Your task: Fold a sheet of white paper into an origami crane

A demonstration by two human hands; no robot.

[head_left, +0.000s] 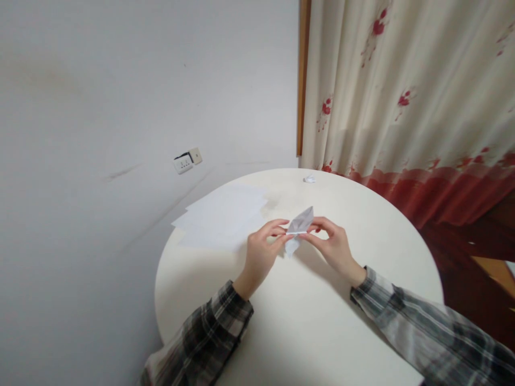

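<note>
A small piece of folded white paper [301, 221] is held up between my two hands, above the middle of the round table. Its upper part rises to a point and looks greyish in shade; a paler flap hangs below. My left hand [265, 244] pinches its left edge between thumb and fingers. At the right edge, my right hand [330, 242] pinches it the same way. The finer folds are too small to make out.
Several white paper sheets [225, 217] lie overlapping on the left of the round white table [277, 332]. A small crumpled or folded white paper [309, 179] sits near the far edge. Behind stand a wall with a socket [183, 164] and a flowered curtain [370, 107].
</note>
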